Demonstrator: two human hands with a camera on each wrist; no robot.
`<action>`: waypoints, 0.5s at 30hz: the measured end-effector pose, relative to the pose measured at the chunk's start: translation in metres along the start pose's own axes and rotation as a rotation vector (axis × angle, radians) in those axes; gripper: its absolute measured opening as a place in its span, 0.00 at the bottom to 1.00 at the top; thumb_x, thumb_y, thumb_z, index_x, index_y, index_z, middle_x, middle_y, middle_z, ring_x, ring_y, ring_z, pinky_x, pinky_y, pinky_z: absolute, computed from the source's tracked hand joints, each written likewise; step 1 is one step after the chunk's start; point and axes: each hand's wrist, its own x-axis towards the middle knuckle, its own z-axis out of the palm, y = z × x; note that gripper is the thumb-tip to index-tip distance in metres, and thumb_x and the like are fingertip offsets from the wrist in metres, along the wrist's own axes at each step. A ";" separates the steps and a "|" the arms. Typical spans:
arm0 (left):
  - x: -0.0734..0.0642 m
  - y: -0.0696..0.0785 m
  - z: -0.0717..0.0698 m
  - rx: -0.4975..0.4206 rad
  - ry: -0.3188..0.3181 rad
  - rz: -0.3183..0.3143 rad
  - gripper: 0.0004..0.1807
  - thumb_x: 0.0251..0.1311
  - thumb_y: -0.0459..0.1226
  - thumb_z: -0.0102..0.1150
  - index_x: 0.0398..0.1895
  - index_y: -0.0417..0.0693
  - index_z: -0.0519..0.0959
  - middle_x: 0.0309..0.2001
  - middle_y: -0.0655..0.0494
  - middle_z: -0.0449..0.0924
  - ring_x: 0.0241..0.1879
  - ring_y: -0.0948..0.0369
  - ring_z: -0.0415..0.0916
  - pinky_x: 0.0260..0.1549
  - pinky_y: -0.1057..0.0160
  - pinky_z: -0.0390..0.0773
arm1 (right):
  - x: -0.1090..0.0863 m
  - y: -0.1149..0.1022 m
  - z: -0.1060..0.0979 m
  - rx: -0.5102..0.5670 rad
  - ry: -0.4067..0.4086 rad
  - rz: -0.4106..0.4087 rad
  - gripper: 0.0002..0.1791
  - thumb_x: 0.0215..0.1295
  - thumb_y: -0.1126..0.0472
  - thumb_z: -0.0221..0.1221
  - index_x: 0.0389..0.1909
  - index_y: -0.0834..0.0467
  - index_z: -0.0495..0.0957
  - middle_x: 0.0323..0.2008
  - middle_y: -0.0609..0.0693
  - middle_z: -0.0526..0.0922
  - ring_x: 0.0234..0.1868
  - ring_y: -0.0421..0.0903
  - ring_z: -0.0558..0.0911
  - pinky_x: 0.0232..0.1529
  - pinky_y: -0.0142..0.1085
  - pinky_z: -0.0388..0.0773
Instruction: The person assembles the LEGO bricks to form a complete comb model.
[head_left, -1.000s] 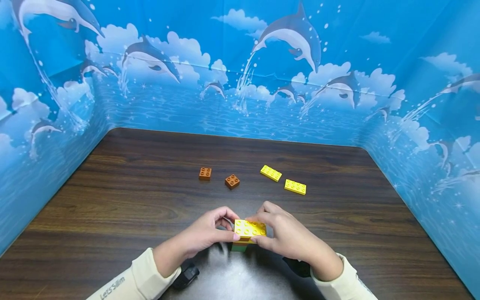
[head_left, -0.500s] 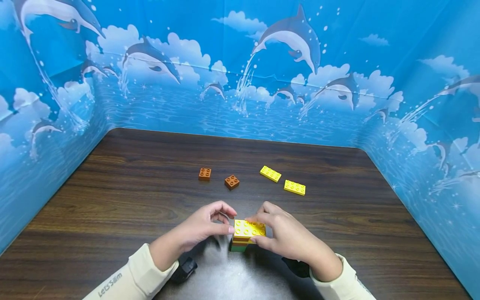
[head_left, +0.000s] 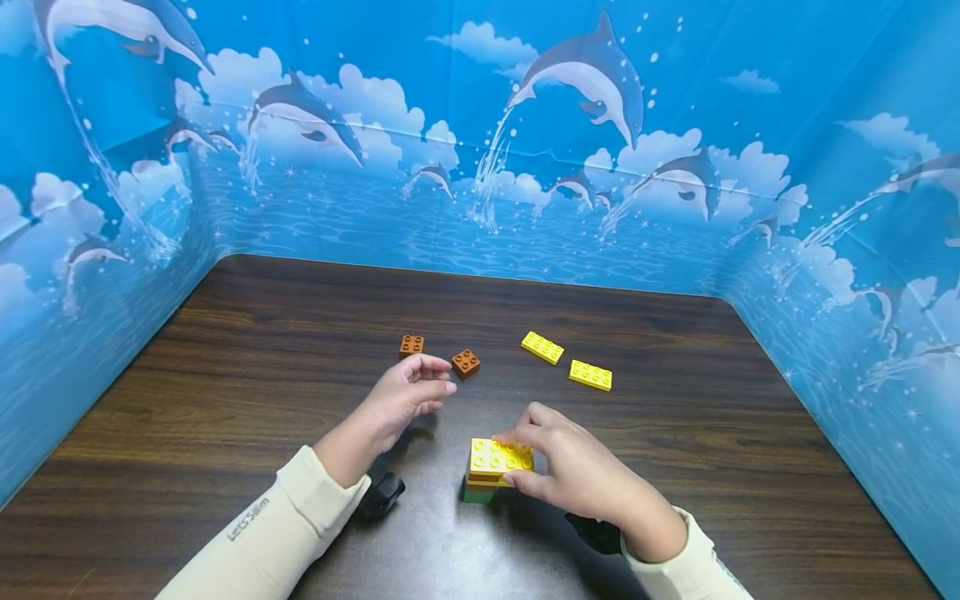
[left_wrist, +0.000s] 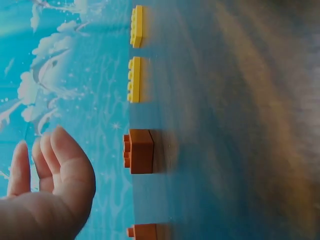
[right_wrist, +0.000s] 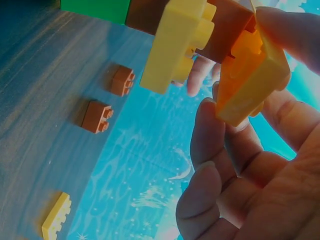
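In the head view, a small stack of toy building bricks stands near the table's front. It has a green brick (head_left: 478, 496) at its base, and brown and yellow layers above. My right hand (head_left: 577, 462) pinches the top yellow brick (head_left: 487, 457) at its right end. The right wrist view shows a brown brick (right_wrist: 225, 30) between that one and a lower yellow brick (right_wrist: 172, 45). My left hand (head_left: 401, 400), fingers loosely bent and holding nothing, hovers just in front of two loose brown bricks, one on the left (head_left: 412, 343) and one on the right (head_left: 465, 363).
Two flat yellow bricks (head_left: 542, 347) lie farther back on the dark wooden table (head_left: 675, 417), to the right of the brown ones. A blue dolphin-print curtain (head_left: 480, 192) surrounds the table's back and sides. Black wrist cameras sit under both wrists.
My left hand has let go of the stack's left end and moved away, forward and left, toward the loose brown bricks. The right hand keeps its hold on the stack.
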 end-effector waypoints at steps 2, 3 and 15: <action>0.006 0.001 0.001 -0.025 0.033 -0.005 0.23 0.60 0.31 0.57 0.58 0.32 0.66 0.49 0.47 0.70 0.44 0.60 0.72 0.51 0.54 0.74 | 0.000 0.000 0.000 0.000 -0.001 0.001 0.23 0.55 0.58 0.69 0.53 0.52 0.81 0.36 0.39 0.70 0.34 0.40 0.70 0.29 0.29 0.68; 0.009 0.001 0.002 -0.033 0.045 -0.007 0.24 0.60 0.31 0.56 0.58 0.32 0.65 0.50 0.46 0.70 0.45 0.60 0.72 0.52 0.53 0.73 | 0.000 0.000 0.000 0.000 -0.003 0.003 0.23 0.55 0.58 0.69 0.54 0.52 0.81 0.36 0.40 0.70 0.34 0.40 0.70 0.29 0.29 0.68; 0.037 -0.003 0.009 -0.001 0.154 -0.029 0.24 0.61 0.29 0.57 0.61 0.32 0.67 0.57 0.41 0.67 0.53 0.51 0.71 0.57 0.48 0.70 | 0.000 -0.002 -0.001 -0.008 -0.005 0.005 0.23 0.54 0.58 0.70 0.53 0.53 0.81 0.36 0.40 0.70 0.34 0.43 0.71 0.29 0.29 0.68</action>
